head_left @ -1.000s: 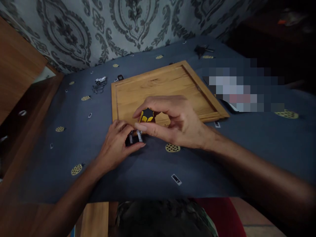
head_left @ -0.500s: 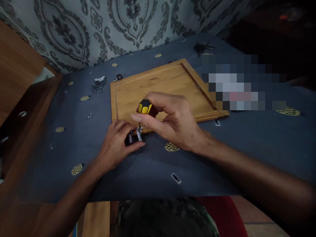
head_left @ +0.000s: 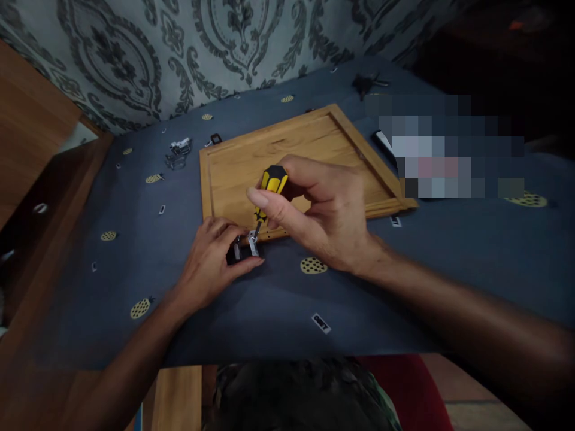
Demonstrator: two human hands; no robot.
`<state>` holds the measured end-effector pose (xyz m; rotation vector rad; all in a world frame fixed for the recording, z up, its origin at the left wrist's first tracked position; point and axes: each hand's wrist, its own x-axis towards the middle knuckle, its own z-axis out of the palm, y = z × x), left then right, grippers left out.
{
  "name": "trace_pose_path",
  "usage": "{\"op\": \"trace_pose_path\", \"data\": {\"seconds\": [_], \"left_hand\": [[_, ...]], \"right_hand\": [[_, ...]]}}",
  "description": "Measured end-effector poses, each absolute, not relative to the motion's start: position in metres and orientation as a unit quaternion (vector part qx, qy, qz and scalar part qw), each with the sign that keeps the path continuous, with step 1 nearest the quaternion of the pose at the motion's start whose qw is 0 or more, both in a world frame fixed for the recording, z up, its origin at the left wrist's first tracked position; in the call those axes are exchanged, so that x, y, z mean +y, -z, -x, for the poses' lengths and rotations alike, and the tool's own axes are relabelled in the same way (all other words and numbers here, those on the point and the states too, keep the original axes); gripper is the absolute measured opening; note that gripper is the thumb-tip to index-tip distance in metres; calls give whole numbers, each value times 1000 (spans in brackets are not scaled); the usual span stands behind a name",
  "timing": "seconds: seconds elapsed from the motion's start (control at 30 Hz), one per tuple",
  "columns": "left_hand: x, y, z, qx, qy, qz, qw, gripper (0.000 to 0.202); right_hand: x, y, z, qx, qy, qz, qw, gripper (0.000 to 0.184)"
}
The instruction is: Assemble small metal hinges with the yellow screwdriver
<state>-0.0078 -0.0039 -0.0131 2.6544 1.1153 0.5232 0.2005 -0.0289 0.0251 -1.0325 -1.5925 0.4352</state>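
A framed wooden panel (head_left: 278, 146) lies flat on the cloth-covered table. At its near left edge, my left hand (head_left: 211, 257) grips a small metal hinge (head_left: 253, 244), thumb in front and fingers behind, against the wood. A dark part beside the hinge is half hidden by that hand. My right hand (head_left: 326, 209) is closed round the black and yellow handle of a screwdriver (head_left: 274, 179). The screwdriver leans toward the right, and its tip meets the hinge. Small dark holes show along the panel's edge just right of the hinge.
A heap of metal hardware (head_left: 178, 152) lies left of the panel, and a small black piece (head_left: 216, 139) sits by its far left corner. A dark tool-like object (head_left: 368, 84) rests at the back right. A blurred-out item (head_left: 449, 155) is right of the panel.
My right hand has lifted slightly and shifted right, so the screwdriver's handle leans further over and its shaft now shows. My left hand and the panel stay in place.
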Motion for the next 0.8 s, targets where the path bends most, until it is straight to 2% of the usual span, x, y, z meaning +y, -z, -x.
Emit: {"op": "trace_pose_path", "data": {"seconds": [0.47, 0.63, 0.7, 0.8], "left_hand": [[-3, 15, 8, 370, -183, -904, 115, 36], [-3, 16, 8, 374, -182, -902, 115, 37], [-4, 16, 8, 380, -178, -900, 118, 36], [-4, 16, 8, 385, -175, -898, 122, 34]], "right_hand": [[-25, -20, -200, -719, -148, 393, 553, 33], [-26, -24, -203, -730, -203, 386, 526, 35], [-25, -26, -205, -728, -231, 384, 519, 31], [-25, -28, -207, -731, -266, 366, 511, 15]]}}
